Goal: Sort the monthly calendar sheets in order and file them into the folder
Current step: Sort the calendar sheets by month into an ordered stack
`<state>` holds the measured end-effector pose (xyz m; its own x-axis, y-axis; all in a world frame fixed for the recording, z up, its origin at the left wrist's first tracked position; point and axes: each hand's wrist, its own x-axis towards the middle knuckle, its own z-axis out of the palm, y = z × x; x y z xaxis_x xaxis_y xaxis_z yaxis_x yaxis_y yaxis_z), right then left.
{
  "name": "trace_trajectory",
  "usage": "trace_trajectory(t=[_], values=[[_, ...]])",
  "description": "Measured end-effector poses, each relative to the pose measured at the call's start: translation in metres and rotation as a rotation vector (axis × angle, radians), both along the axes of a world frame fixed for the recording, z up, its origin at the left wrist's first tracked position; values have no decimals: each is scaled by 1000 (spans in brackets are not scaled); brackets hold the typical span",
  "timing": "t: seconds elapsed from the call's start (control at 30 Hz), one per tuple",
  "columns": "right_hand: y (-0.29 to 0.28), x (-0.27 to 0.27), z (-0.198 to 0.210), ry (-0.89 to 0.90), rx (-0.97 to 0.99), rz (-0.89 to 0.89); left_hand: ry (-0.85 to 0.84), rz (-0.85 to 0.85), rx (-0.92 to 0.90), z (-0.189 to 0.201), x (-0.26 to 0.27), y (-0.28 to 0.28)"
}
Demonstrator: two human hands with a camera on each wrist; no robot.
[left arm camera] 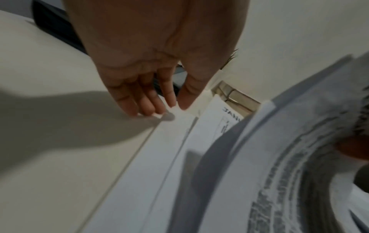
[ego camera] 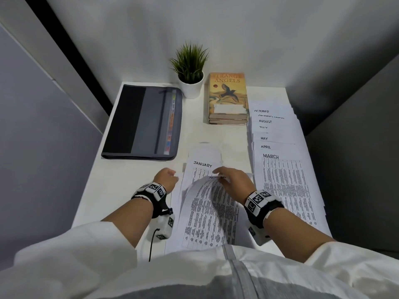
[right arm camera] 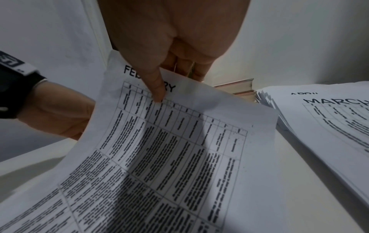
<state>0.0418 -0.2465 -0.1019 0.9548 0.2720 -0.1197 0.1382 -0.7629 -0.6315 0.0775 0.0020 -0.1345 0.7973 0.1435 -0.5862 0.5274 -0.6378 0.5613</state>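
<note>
At the far left of the table (ego camera: 133, 175) lies the closed grey folder (ego camera: 141, 123), untouched, so filing is not yet begun. My left hand (ego camera: 166, 176) comes next: its fingers are straight, their tips pressing down the left edge of the near pile of sheets, gripping nothing. Just beside it lies the January sheet (ego camera: 201, 167), flat on that pile. My right hand (ego camera: 234, 182) holds the February sheet (right arm camera: 179, 141) in a pinch grip at its top edge, thumb (right arm camera: 157, 88) on the printed face and the other fingers behind; the sheet bows upward over January. Further right, the fanned sheets (ego camera: 278, 134) run from March, nearest me, back to October, beside the stacked books (ego camera: 227, 98) and the potted plant (ego camera: 191, 70).

I judge February is about to be laid with January. The risks: the limp paper may buckle or crease if I push it down; its edge could catch January and skew the pile if my left fingertips lift; and my right wrist passes close to the fan, so a brush there could scatter the order.
</note>
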Motion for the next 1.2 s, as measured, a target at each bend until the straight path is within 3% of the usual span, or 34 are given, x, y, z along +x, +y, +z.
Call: trace_trajectory(t=[0.17,0.3,0.53,0.67,0.93,1.2], values=[[1,10,0,-22,-56,61,-136,-20,-195,9,-11,-2],[4,23,1,25,-90,78,-149,-70,-313,19,-20,-6],[9,14,6,55,-118,176,-349,57,-64,36,-13,-7],[12,11,14,66,-110,212,-448,131,-118,58,0,-12],[11,19,72,-127,54,113,-568,40,-301,101,13,-27],[18,36,122,-132,71,42,-694,-100,-416,149,10,-39]])
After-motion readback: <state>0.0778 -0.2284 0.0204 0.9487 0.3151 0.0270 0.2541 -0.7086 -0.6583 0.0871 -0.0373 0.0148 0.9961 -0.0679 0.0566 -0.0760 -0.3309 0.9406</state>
